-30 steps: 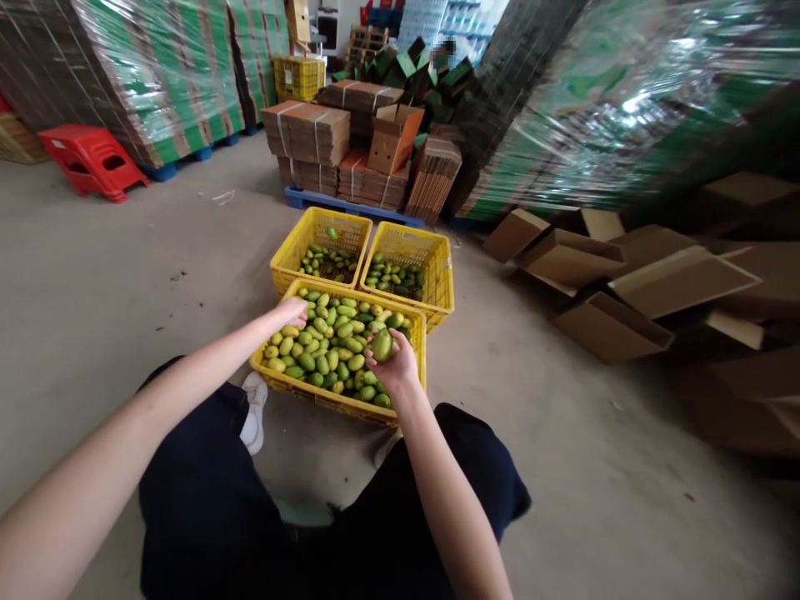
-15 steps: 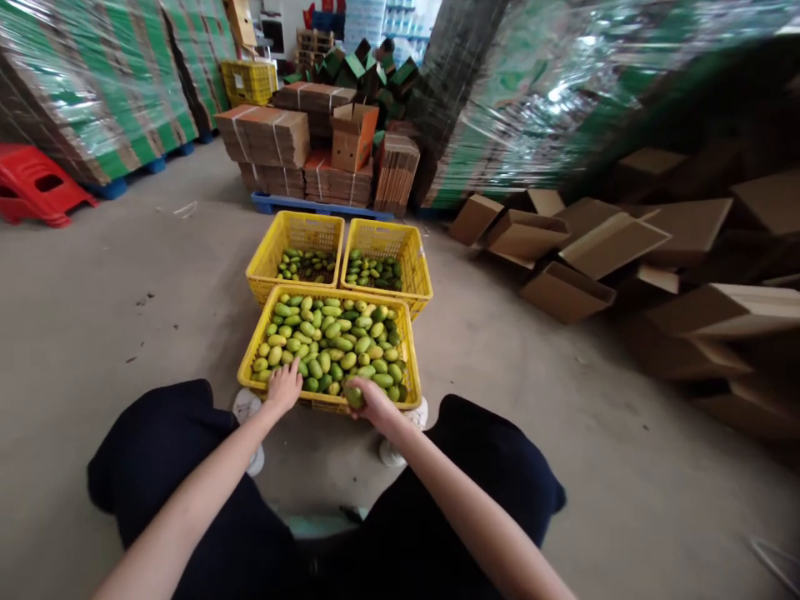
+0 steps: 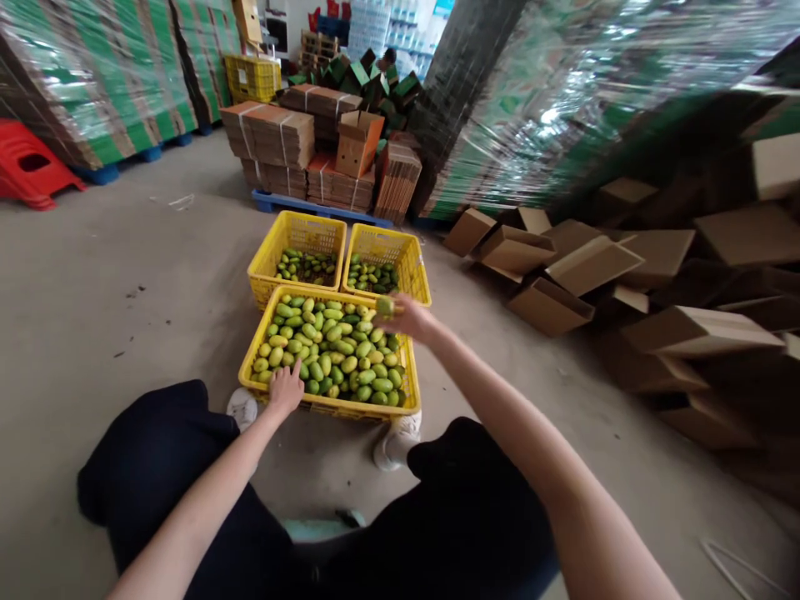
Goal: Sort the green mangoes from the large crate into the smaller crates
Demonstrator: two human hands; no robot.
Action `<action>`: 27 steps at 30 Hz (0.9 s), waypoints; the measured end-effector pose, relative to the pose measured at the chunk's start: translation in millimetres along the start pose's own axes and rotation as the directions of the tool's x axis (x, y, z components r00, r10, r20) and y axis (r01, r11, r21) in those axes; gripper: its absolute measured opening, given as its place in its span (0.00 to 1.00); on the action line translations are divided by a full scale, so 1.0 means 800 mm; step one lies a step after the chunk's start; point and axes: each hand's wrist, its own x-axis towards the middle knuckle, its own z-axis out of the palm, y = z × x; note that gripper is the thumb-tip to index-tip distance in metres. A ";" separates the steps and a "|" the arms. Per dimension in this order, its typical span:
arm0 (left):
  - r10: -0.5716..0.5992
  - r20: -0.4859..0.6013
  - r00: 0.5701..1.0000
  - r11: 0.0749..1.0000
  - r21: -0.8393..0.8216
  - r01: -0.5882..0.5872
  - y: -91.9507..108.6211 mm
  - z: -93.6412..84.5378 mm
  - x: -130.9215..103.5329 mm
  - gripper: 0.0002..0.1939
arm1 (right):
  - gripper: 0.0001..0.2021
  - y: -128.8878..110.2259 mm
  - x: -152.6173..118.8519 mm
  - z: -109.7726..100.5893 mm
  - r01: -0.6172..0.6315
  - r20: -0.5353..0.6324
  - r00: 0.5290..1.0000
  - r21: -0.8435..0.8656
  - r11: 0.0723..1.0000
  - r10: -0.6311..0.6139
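Observation:
A yellow plastic crate (image 3: 248, 354) on the floor before me is heaped with green and yellow mangoes (image 3: 337, 346). My right hand (image 3: 407, 317) is closed round a green mango (image 3: 386, 307), raised over the far right part of this crate. My left hand (image 3: 287, 389) lies at the near left rim, fingers stretched over the mangoes there and gripping none that I can see. Behind stand two more yellow crates, the left one (image 3: 257, 271) and the right one (image 3: 420, 271), each with a lower layer of mangoes.
Bundled flat cartons (image 3: 275, 137) sit on a blue pallet (image 3: 312, 207) beyond the crates. Loose open cardboard boxes (image 3: 587, 267) are piled on the right. Film-wrapped stacks (image 3: 106, 83) rise on both sides. A red stool (image 3: 31, 167) stands at far left.
My right hand has lifted the mango from the near right rim of the front crate to its far right side. My left hand has stayed almost in place. The view has shifted slightly.

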 end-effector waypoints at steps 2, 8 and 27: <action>-0.023 -0.003 1.000 0.999 -0.023 0.023 0.002 -0.003 -0.003 0.29 | 0.13 -0.026 0.032 -0.045 0.039 -0.191 0.981 0.033 0.999 -0.032; -0.175 0.030 0.984 0.984 -0.041 0.176 -0.003 -0.018 0.002 0.28 | 0.04 0.049 -0.007 -0.045 -0.240 0.002 0.968 0.271 0.932 0.249; -0.196 0.294 0.936 0.981 0.054 0.188 -0.058 -0.052 0.041 0.21 | 0.05 0.140 -0.099 0.076 0.137 0.301 0.954 -0.433 0.891 -0.001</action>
